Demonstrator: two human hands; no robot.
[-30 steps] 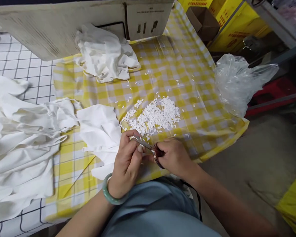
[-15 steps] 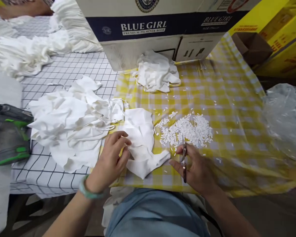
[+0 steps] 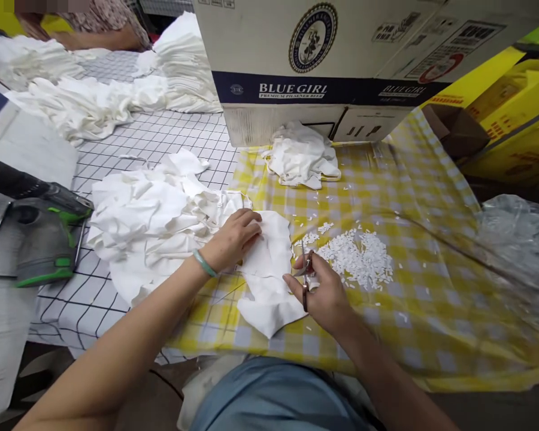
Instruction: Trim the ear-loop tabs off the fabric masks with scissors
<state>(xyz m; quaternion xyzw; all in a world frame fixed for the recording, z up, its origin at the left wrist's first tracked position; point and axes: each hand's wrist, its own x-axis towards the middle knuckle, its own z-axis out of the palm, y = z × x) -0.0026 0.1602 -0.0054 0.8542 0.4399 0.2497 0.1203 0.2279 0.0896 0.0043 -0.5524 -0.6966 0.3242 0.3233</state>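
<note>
A white fabric piece (image 3: 269, 245) lies in front of me, its lower part folded to a point near the front edge. My left hand (image 3: 236, 239), with a pale green bangle at the wrist, has its fingers curled over the fabric's upper left edge; the fingertips are partly hidden. In my right hand (image 3: 326, 293) is a pair of small scissors (image 3: 305, 281), blades pointing away from me beside the fabric's right edge. The thumb rests close to the cloth. Beyond that hand, many small white slips (image 3: 357, 257) lie in a loose heap.
White fabric pieces (image 3: 148, 221) are heaped at left, with a smaller pile (image 3: 300, 155) before the Blue Girl carton (image 3: 287, 90). A black and green device (image 3: 45, 233) stands far left, clear plastic (image 3: 516, 239) at right. Across the table is another person's arm (image 3: 108, 39).
My left hand has moved up and away to the fabric's upper left edge. My right hand with the scissors has come left, closer to the fabric. The view has tilted up.
</note>
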